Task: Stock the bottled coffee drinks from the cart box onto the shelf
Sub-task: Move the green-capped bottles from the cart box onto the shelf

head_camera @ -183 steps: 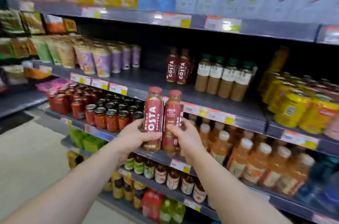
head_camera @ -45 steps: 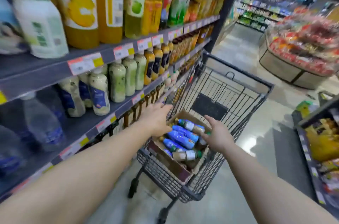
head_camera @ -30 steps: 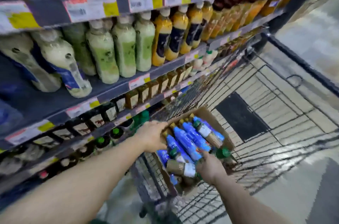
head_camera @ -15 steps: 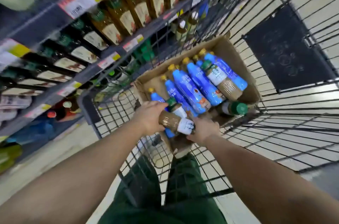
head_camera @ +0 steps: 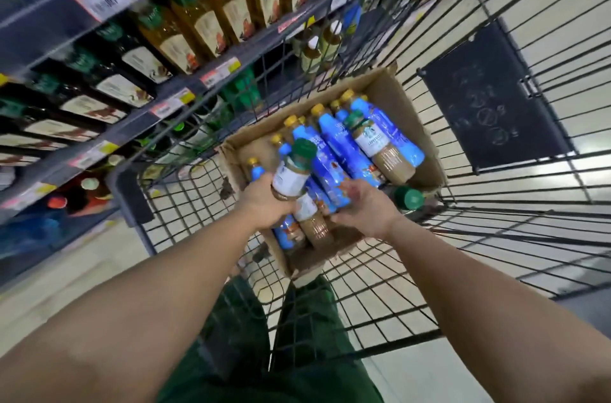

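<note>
Left hand (head_camera: 264, 201) covers base of raised coffee bottle (head_camera: 292, 171); second bottle (head_camera: 312, 221) partly hidden by both hands. Shelf bottles (head_camera: 198, 22) blurred, labels unreadable. Right-hand (head_camera: 365, 207) fingertips hidden.
</note>
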### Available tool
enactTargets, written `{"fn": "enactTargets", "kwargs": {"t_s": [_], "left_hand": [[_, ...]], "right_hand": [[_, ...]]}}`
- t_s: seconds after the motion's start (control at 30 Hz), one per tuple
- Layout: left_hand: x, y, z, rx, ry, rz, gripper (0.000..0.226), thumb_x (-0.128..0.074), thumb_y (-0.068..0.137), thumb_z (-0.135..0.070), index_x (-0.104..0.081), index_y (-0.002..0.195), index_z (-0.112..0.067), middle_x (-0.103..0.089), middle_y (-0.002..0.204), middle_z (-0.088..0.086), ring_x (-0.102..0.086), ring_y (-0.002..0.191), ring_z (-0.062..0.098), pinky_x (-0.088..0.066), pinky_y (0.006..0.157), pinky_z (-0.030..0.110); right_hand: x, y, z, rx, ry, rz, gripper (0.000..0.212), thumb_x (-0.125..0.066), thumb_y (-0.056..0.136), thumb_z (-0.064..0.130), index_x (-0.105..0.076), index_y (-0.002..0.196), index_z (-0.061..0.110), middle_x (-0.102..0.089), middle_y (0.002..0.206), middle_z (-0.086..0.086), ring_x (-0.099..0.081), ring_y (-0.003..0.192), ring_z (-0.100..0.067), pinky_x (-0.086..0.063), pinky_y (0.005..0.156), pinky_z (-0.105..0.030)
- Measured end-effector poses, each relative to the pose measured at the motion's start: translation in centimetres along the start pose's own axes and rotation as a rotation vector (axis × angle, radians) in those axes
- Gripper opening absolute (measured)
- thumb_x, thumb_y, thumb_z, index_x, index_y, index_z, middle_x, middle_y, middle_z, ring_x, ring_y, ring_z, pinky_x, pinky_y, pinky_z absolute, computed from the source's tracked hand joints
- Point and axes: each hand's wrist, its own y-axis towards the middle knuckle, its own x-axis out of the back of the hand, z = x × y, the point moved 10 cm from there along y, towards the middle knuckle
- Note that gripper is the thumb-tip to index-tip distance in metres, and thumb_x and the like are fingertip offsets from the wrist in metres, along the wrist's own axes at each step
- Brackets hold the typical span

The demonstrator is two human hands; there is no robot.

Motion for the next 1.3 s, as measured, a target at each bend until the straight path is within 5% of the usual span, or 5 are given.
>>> {"fn": "enactTargets", "kwargs": {"t_s": [0.33, 0.73, 0.87, 1.03, 1.3], "left_hand": [[1.1, 0.6, 2.4, 0.097, -0.403, 0.002, 0.06, -0.088, 0.066, -0.015, -0.058, 0.118, -0.022, -0.068, 0.113, -0.002, -0.063, 0.104, 0.014, -0.052, 0.094, 0.034], [2.9, -5.7, 0.7, 0.067, -0.552, 0.023, 0.052, -0.085, 0.07, -0.008, -0.064, 0.118, -0.014, -0.07, 0.112, -0.002, -0.065, 0.098, 0.014, -0.053, 0.083, 0.024], [6.9, -10.5, 1.4, 0.036, -0.674, -0.049, 0.043, -0.087, 0.066, -0.015, -0.068, 0.105, -0.018, -0.073, 0.103, 0.001, -0.069, 0.095, 0.019, -0.056, 0.088, 0.034], [14.1, -18.0, 3.7, -0.042, -0.92, -0.147, 0.028, -0.069, 0.084, 0.002, -0.066, 0.107, -0.014, -0.074, 0.096, 0.002, -0.071, 0.076, 0.008, -0.059, 0.064, 0.021], [25.1, -33.8, 18.6, -0.176, -1.021, -0.434, 0.041, -0.076, 0.081, -0.014, -0.065, 0.121, -0.02, -0.073, 0.111, 0.003, -0.069, 0.097, 0.02, -0.057, 0.075, 0.03]], "right_hand": [[-9.3, 3.1, -2.3, -0.158, -0.22, -0.134, 0.065, -0.069, 0.083, 0.031, -0.035, 0.137, 0.02, -0.045, 0.129, -0.015, -0.058, 0.108, -0.037, -0.047, 0.09, -0.04], [-4.5, -2.0, 4.5, 0.096, 0.137, 0.001, 0.03, -0.078, 0.061, 0.041, -0.058, 0.079, 0.03, -0.07, 0.087, 0.001, -0.069, 0.089, -0.021, -0.056, 0.085, -0.039], [-2.6, -5.2, 12.7, 0.261, 0.171, 0.09, 0.032, -0.076, 0.08, 0.015, -0.055, 0.104, 0.018, -0.058, 0.072, 0.008, -0.058, 0.055, 0.009, -0.044, 0.057, -0.007], [-6.1, -10.1, 23.9, 0.473, 0.092, 0.217, 0.044, -0.082, 0.071, 0.019, -0.051, 0.102, 0.025, -0.064, 0.092, 0.001, -0.061, 0.084, -0.015, -0.051, 0.08, -0.031], [-24.6, -21.9, 38.5, 0.784, -0.107, 0.383, 0.072, -0.09, 0.058, 0.036, -0.058, 0.12, 0.018, -0.071, 0.111, 0.005, -0.067, 0.101, -0.006, -0.051, 0.1, -0.036]]}}
